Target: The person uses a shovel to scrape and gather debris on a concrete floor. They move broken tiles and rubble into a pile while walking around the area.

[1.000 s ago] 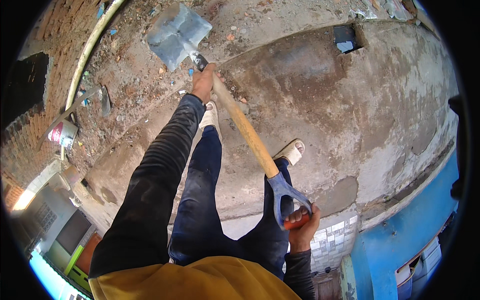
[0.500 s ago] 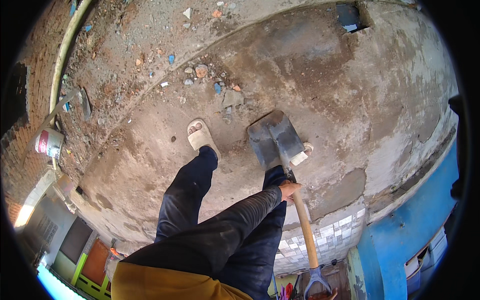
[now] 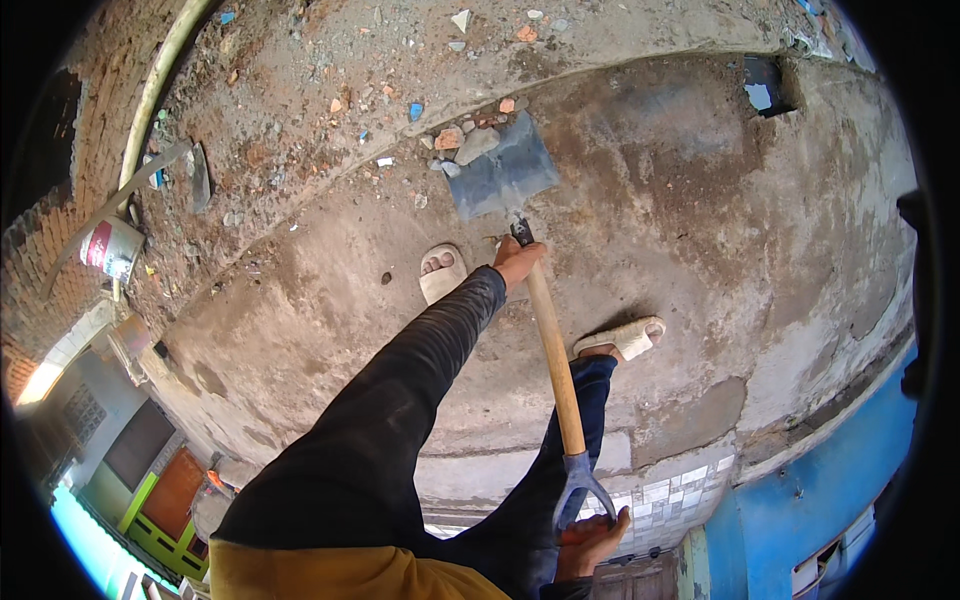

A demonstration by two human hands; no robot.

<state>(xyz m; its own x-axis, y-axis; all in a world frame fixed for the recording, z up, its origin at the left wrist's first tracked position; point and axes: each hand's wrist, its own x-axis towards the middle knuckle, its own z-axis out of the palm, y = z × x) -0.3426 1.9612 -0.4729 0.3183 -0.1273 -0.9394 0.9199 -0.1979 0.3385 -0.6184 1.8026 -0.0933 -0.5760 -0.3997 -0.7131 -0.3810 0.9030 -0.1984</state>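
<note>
I hold a shovel (image 3: 553, 350) with a wooden shaft and a grey D-shaped handle. My left hand (image 3: 517, 264) is closed round the shaft just above the blade. At the other end, my right hand (image 3: 594, 545) grips the D-handle. The flat metal blade (image 3: 505, 170) lies against the ground, its front and left edges at a small pile of rubble. A flat grey stone chunk (image 3: 477, 146) rests at the blade's left edge, partly over it. Beside it sit an orange brick piece (image 3: 449, 138) and several smaller stones.
My sandalled feet stand apart, one sandal (image 3: 442, 274) left of the shaft, the other sandal (image 3: 625, 340) to its right. A square hole (image 3: 768, 86) opens in the concrete at far right. A bucket (image 3: 112, 250), a pale pipe (image 3: 150, 95) and scattered debris lie left.
The shovel has moved forward from beside my right foot, and its blade now meets the rubble. Both hands have moved forward with it. My feet are placed differently, with the right leg farther back.
</note>
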